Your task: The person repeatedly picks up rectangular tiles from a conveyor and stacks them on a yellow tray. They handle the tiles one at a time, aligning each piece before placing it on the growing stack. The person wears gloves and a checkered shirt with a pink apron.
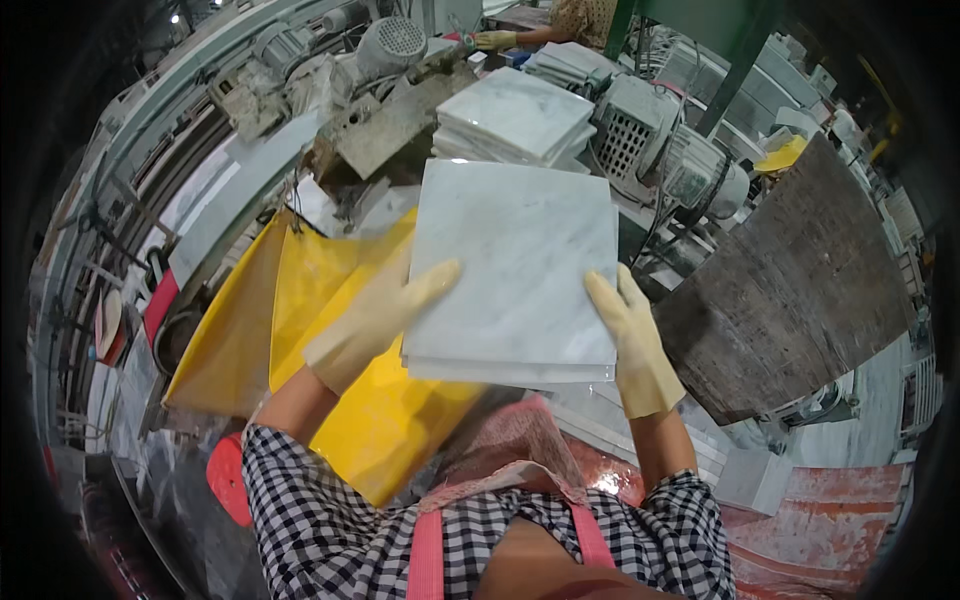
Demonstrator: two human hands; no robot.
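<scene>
Between my hands is a small stack of square marble tiles (512, 265), white with grey veining and a glossy top. My left hand (385, 305), in a cream rubber glove, grips the left side with its thumb lying on the top tile. On the opposite side my right hand (632, 335), gloved the same way, clasps the edge with its thumb on top too. The fingers beneath the tiles are hidden. At least two tile edges show at the near side. Just beyond stands a taller pile of similar tiles (515, 105).
A yellow sheet (350, 430) drapes at the left below my arm. Electric motors (640, 135) and metal machine parts (385, 135) stand behind. At right leans a dark brown board (790, 290). Farther back, another person's gloved hand (495, 40) rests near more tiles (570, 65).
</scene>
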